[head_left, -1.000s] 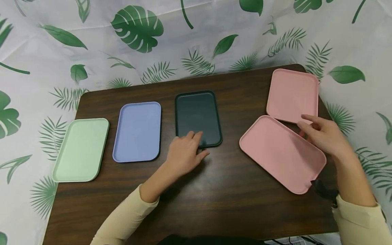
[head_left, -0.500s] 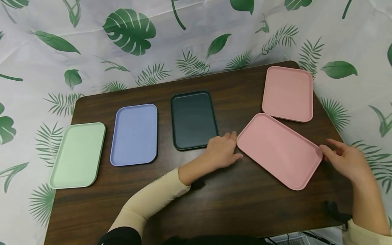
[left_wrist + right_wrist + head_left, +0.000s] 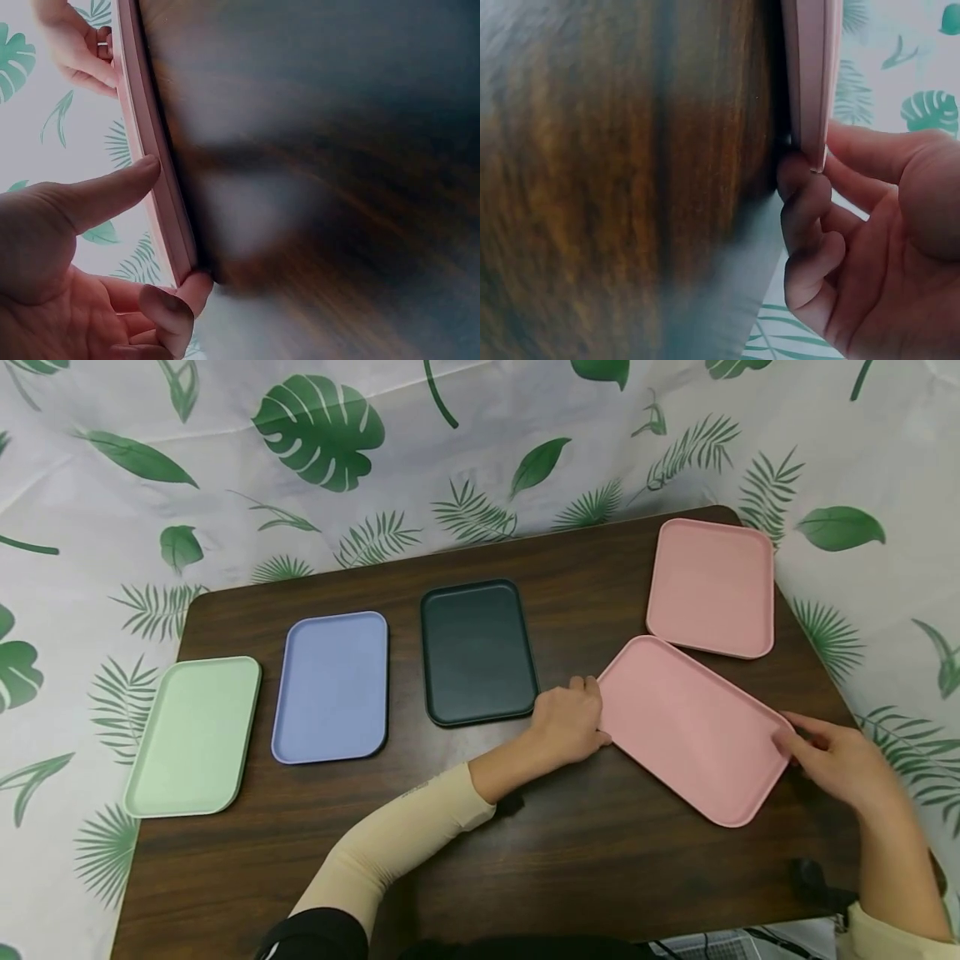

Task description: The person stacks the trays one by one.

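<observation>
A pink rectangular tray (image 3: 693,735) lies at a slant on the right of the dark wooden table. My left hand (image 3: 566,722) grips its left end; in the left wrist view the thumb presses the tray's side (image 3: 133,67) and curled fingers meet the corner. At the right end, my right hand (image 3: 847,764) pinches the rim, with the thumb on top and the fingers curled at the underside in the right wrist view. The side shows ridged lines there; I cannot tell whether trays are stacked. A second pink tray (image 3: 711,587) lies just behind it.
Left of my left hand a dark green tray (image 3: 480,652), a blue tray (image 3: 332,687) and a light green tray (image 3: 193,737) lie in a row. A leaf-patterned cloth (image 3: 480,452) hangs behind the table (image 3: 585,860). Cables (image 3: 780,941) show below its front edge.
My left hand has moved right, from the dark green tray to the pink tray's left end. My right hand has come down from the gap between the pink trays to the front one's right end.
</observation>
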The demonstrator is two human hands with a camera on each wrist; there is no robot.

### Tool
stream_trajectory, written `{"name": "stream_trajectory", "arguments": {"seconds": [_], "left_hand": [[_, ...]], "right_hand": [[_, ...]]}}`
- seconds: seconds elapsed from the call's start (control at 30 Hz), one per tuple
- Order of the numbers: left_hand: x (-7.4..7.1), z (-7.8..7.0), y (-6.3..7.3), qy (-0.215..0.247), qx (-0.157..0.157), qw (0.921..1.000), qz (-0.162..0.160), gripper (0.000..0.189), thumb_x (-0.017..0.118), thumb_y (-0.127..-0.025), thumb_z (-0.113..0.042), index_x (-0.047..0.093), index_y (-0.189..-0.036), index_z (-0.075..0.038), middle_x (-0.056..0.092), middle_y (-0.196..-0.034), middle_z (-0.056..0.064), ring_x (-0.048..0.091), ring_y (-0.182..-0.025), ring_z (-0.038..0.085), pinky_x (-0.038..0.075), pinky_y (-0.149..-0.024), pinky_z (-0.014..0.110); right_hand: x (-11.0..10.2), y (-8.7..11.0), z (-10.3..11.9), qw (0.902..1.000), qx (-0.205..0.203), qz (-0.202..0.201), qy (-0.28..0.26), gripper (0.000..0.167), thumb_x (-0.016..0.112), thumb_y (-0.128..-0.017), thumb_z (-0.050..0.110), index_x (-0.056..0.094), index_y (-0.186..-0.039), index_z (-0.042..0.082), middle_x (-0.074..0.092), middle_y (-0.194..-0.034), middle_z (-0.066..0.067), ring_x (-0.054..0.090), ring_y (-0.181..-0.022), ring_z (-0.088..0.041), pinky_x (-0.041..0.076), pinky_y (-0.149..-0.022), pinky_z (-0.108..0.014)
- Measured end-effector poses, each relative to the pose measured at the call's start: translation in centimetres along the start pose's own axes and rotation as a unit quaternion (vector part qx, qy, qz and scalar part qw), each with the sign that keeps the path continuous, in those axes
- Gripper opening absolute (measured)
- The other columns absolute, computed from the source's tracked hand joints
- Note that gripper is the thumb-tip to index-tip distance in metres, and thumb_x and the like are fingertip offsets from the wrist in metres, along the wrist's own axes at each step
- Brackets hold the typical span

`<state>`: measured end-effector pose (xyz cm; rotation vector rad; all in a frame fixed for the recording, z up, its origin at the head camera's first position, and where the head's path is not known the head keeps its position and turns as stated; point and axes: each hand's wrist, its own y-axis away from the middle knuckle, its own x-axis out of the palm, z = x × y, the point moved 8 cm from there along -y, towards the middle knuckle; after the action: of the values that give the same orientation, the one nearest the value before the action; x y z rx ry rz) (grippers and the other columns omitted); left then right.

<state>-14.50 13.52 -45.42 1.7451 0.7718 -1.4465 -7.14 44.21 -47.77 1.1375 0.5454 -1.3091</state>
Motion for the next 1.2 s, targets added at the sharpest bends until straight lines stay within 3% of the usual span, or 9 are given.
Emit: {"name": "stream_trajectory", "arguments": {"seconds": [0.2, 0.4, 0.7, 0.93, 1.2], "left_hand": [[0.0, 0.2, 0.1, 0.023, -0.002, 0.9997, 0.002, 0.066, 0.074, -0.079, -0.059, 0.057, -0.116, -0.007, 0.057, -0.095, 0.005, 0.063, -0.070, 0.021, 0.050, -0.052, 0.032], [0.0, 0.4, 0.1, 0.039, -0.003, 0.9992, -0.003, 0.058, 0.075, -0.079, -0.057, 0.057, -0.108, -0.010, 0.057, -0.093, 0.005, 0.061, -0.068, 0.021, 0.048, -0.051, 0.032], [0.3, 0.6, 0.3, 0.058, -0.007, 0.9983, -0.002, 0.057, 0.075, -0.079, -0.056, 0.056, -0.109, -0.011, 0.055, -0.093, 0.006, 0.060, -0.068, 0.021, 0.047, -0.051, 0.032], [-0.3, 1.3, 0.8, 0.087, -0.015, 0.9961, -0.005, 0.061, 0.075, -0.080, -0.055, 0.054, -0.117, -0.012, 0.055, -0.098, 0.007, 0.058, -0.065, 0.021, 0.045, -0.049, 0.032], [-1.7, 3.3, 1.8, 0.145, -0.027, 0.9890, -0.016, 0.071, 0.076, -0.080, -0.052, 0.050, -0.134, -0.014, 0.055, -0.104, 0.008, 0.058, -0.068, 0.021, 0.044, -0.052, 0.032]], "right_hand": [[0.3, 0.1, 0.0, 0.9999, -0.005, -0.001, -0.011, 0.059, 0.049, -0.103, 0.035, 0.042, -0.139, -0.011, 0.063, -0.072, -0.007, 0.055, -0.062, -0.019, 0.038, -0.053, -0.034], [0.1, 0.3, 0.3, 0.9998, -0.003, -0.002, -0.018, 0.058, 0.050, -0.103, 0.033, 0.041, -0.140, -0.011, 0.063, -0.072, -0.008, 0.055, -0.063, -0.019, 0.037, -0.053, -0.034], [0.3, 0.4, 0.2, 0.9995, -0.008, 0.005, -0.031, 0.057, 0.051, -0.103, 0.032, 0.042, -0.138, -0.013, 0.064, -0.072, -0.006, 0.057, -0.063, -0.018, 0.037, -0.054, -0.034], [0.5, 0.5, 0.3, 0.9982, -0.022, 0.001, -0.055, 0.055, 0.053, -0.102, 0.029, 0.046, -0.137, -0.013, 0.064, -0.071, -0.006, 0.057, -0.060, -0.014, 0.038, -0.054, -0.031], [-0.1, 0.9, 1.9, 0.9903, -0.060, -0.029, -0.122, 0.051, 0.060, -0.099, 0.024, 0.051, -0.133, -0.013, 0.063, -0.067, -0.004, 0.056, -0.057, -0.009, 0.040, -0.051, -0.026]]}}
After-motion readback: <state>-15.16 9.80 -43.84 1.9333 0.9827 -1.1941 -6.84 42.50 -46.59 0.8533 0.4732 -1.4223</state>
